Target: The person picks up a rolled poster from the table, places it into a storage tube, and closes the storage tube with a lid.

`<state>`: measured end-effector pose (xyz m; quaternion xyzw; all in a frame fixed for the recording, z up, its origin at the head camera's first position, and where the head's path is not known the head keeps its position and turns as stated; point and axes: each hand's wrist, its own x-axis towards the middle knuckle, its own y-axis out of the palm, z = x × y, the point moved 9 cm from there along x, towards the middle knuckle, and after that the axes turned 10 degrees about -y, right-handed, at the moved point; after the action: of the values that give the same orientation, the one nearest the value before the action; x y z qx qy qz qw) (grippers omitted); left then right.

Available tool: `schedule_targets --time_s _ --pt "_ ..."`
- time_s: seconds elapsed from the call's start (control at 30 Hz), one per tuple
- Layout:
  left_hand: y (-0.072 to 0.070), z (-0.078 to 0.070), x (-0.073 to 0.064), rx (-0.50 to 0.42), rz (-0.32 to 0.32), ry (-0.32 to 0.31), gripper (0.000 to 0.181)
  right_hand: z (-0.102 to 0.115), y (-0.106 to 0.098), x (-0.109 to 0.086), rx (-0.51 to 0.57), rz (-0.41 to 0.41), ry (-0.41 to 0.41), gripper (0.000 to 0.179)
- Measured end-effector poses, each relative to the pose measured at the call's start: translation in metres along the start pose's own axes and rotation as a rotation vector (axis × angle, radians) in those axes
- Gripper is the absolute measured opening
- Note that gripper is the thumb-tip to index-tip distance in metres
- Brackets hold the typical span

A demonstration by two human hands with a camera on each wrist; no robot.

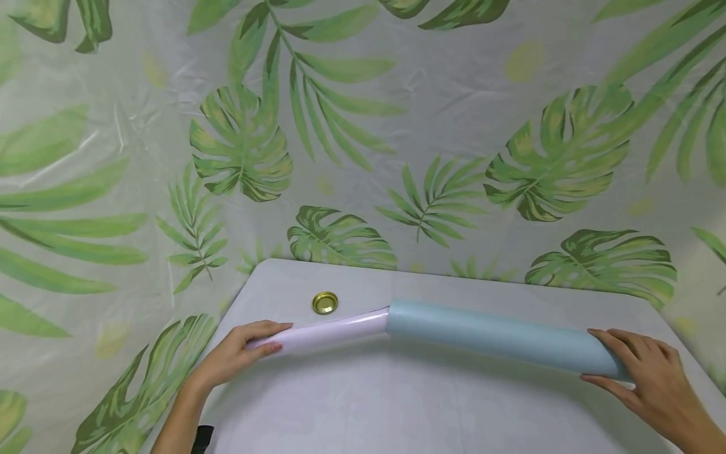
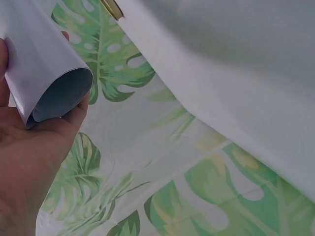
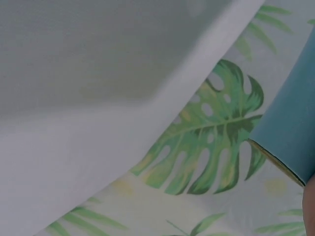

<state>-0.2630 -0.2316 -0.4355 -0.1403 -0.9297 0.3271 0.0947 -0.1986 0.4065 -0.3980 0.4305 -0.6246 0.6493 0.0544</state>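
Observation:
My left hand (image 1: 241, 350) grips a rolled pale lilac sheet (image 1: 334, 332) near its left end, thumb in front and fingers behind. In the left wrist view that roll (image 2: 42, 54) shows its hollow, overlapping end in my palm. Its other end sits inside the left mouth of a light blue tube (image 1: 488, 334). At the tube's right end my right hand (image 1: 652, 372) holds it, fingers over the top and thumb below. A brownish rim edges the tube (image 3: 290, 123) in the right wrist view. The roll and tube meet at a slight angle above the table.
A round gold lid (image 1: 325, 303) lies on the white table (image 1: 397, 403), just behind the roll. Past the table edge hangs a leaf-patterned sheet (image 1: 442, 126). Something black (image 1: 202, 438) shows by my left forearm.

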Motion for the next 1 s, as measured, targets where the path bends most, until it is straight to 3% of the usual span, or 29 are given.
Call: schedule_targets --time_s 0.43,0.73,1.0 --pt "-0.002 -0.019 0.015 -0.003 0.103 0.087 0.038 0.01 0.002 0.013 0.085 -0.002 -0.038 0.092" --pt "0.01 -0.035 0.021 -0.033 0.165 0.08 0.038 0.02 0.005 0.022 0.12 0.004 -0.077 0.087" --pt "0.021 -0.051 0.032 -0.026 0.191 0.119 0.039 0.026 0.008 0.028 0.132 0.009 -0.08 0.086"
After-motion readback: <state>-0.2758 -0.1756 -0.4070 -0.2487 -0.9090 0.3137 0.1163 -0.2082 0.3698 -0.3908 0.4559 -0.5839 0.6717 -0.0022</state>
